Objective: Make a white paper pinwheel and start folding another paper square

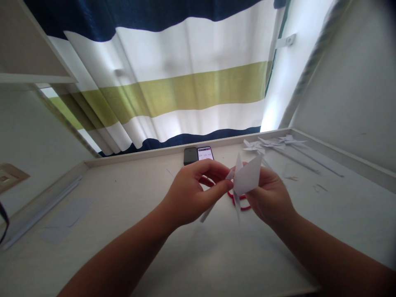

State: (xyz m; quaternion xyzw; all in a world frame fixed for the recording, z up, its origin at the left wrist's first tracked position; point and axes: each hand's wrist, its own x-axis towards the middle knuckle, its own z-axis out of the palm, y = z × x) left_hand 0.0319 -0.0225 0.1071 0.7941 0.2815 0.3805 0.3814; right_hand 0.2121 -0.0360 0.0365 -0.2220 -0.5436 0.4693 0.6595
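Observation:
A white paper pinwheel (248,176) is up in front of me above the table, its blades standing out at angles. My right hand (272,196) is closed round its far side, fingers partly hidden behind the paper. Close by on the left, my left hand (198,187) pinches a rolled paper stick (208,214) near the pinwheel's middle; the stick's lower end pokes out beneath the palm. Whether stick and pinwheel are joined is hidden by the fingers. Beneath the hands lie scissors with red handles (246,208), partly covered by the pinwheel.
Several paper pinwheels on sticks (286,142) lie at the back right, near small paper scraps (321,187). A phone showing a timer (205,153) sits beside a dark case (190,156) at the back. Paper sheets (66,214) and a long paper strip (43,210) lie left.

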